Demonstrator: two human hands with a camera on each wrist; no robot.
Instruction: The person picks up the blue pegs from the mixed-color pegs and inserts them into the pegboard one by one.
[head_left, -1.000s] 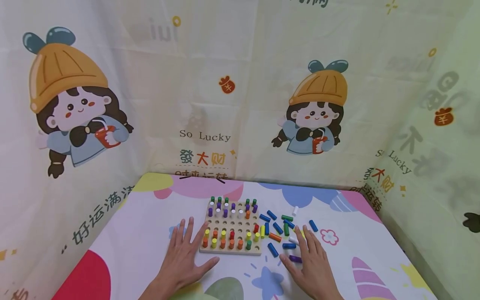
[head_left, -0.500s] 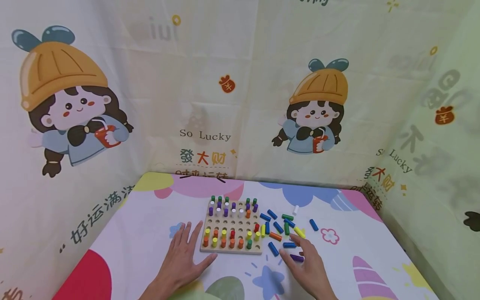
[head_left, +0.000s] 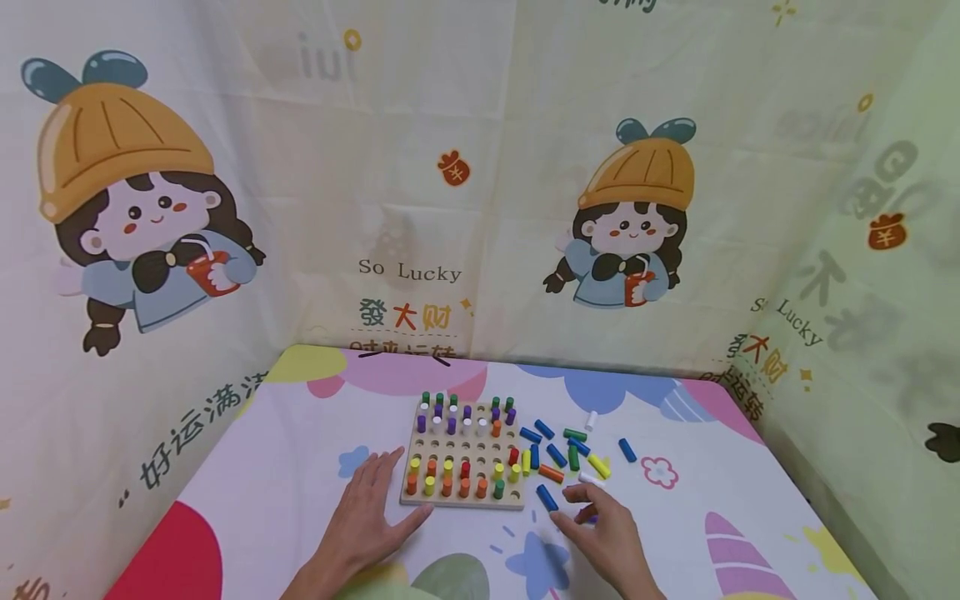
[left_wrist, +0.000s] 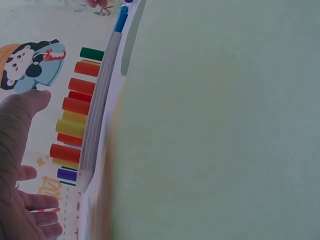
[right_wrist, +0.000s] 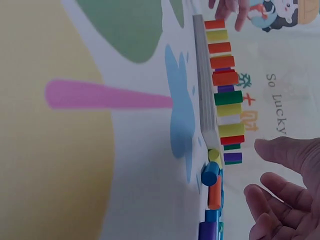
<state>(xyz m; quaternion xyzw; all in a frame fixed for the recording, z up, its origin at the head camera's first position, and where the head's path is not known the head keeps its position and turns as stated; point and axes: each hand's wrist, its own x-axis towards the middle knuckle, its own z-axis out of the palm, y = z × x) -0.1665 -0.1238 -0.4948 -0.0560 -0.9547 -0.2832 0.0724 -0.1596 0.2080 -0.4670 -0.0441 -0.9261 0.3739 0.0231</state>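
the peg board (head_left: pixel 457 452) lies flat about the middle of the table (head_left: pixel 300 450), well apart from the far edge, probably so that both hands can reach it with ease. the pegs in it stand upright because the holes carry them: green pegs (head_left: pixel 453 400) along the board's far edge, and mostly orange pegs (head_left: pixel 465 487) along its near edge. the loose pegs (head_left: pixel 557 455) have nothing to hold them up, so they lie on their sides between the board and the table's right edge, which seems a handy place for the right hand.

the left hand (head_left: pixel 367 500) is spread beside the board's left edge, its thumb pointing to the near left corner. it grasps nothing; maybe it is there to steady the board, but whether the fingertips touch it i cannot tell. the right hand (head_left: pixel 611 533) hangs over the near side of the loose group, thumb and forefinger apart, with no peg between them. this gap looks suitable for pinching something thin. a blue peg (head_left: pixel 547 498) lies just beyond the thumb, and a purple peg (right_wrist: pixel 208 231), mostly covered in the head view, lies beneath the hand
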